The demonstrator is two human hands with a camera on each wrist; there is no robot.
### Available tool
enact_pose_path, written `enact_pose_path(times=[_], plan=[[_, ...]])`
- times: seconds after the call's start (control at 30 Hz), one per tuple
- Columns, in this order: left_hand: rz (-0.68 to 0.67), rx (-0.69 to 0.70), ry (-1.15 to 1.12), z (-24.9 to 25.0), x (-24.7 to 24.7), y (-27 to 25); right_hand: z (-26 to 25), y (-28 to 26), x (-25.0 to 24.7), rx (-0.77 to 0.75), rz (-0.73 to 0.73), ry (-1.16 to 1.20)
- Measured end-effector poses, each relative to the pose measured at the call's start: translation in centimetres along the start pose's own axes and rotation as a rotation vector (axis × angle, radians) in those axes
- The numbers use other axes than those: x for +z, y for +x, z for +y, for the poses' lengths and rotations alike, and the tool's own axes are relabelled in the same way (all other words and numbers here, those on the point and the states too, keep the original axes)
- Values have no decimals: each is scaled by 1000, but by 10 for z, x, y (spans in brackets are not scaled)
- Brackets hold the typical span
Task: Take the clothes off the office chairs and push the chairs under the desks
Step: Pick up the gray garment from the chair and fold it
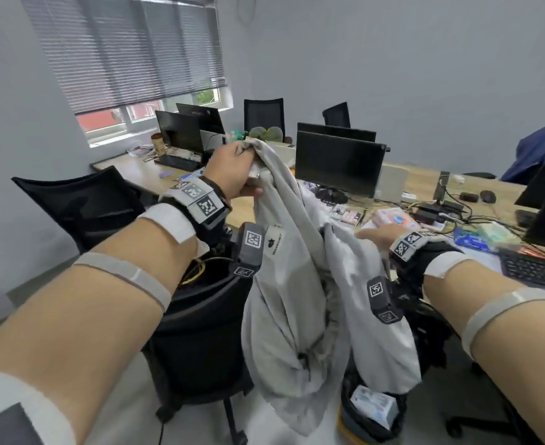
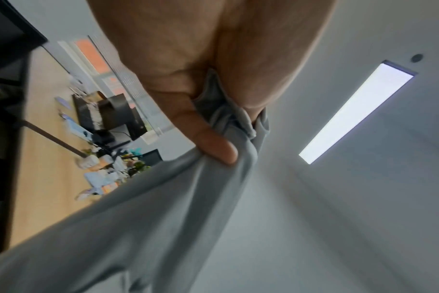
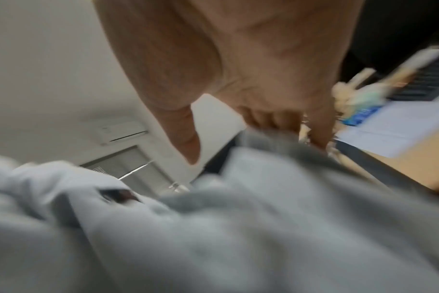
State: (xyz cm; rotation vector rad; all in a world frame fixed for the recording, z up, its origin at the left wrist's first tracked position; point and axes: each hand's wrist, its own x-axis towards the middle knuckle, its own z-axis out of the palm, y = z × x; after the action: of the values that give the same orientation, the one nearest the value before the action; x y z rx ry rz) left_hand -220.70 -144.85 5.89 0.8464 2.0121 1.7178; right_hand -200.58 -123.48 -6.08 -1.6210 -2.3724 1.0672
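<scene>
Up high — left hand (image 1: pixel 232 170) bunches the grey garment (image 1: pixel 296 300)
Right hand (image 1: pixel 373 234) lower, thumb splayed, fingers over a fold — grasp unclear

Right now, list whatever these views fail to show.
- Right hand fingers: head view, behind the grey garment; right wrist view too blurred to confirm a grip.
- Chair seat: head view, covered by arm and garment.
- Garment hem: left wrist view, cut by bottom edge.

Left hand (image 1: pixel 235 170) raised, fist clenched; right hand (image 1: pixel 373 234) fingers extended.
</scene>
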Motion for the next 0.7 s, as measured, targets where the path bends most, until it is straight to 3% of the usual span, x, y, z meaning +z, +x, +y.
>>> enact_pose_path(times=[0.07,0.1,0.13,0.17,0.23,0.27,0.43,0.5,0.57,0.63,0.7], plan=[[-36,65,42,16,16,-4,-12,-8,-2,-99,91,-51],[-55,100,75,23,24,-8,-25,-19,-4,-217,130,60],[-94,145,122,28,32,-13,-37,-29,-6,-393,89,258],[-150,188,178,31,41,-17,-49,-39,-8,-572,-43,422],[-233,253,256,32,53,-24,-71,-59,-9,-800,-296,452],[-251,274,263,30,57,-25,-80,-65,-10,-866,-305,404],[-250,342,192,18,37,-31,-100,-68,-15,-869,68,270],[-286,238,73,-4,22,-32,-108,-70,-14,-877,126,248],[-301,26,90,-37,11,-35,-119,-73,-13,-882,139,277],[-334,-115,337,-76,7,-43,-132,-82,-10,-877,113,352],[-413,-165,528,-107,10,-54,-145,-87,-9,-855,101,426]])
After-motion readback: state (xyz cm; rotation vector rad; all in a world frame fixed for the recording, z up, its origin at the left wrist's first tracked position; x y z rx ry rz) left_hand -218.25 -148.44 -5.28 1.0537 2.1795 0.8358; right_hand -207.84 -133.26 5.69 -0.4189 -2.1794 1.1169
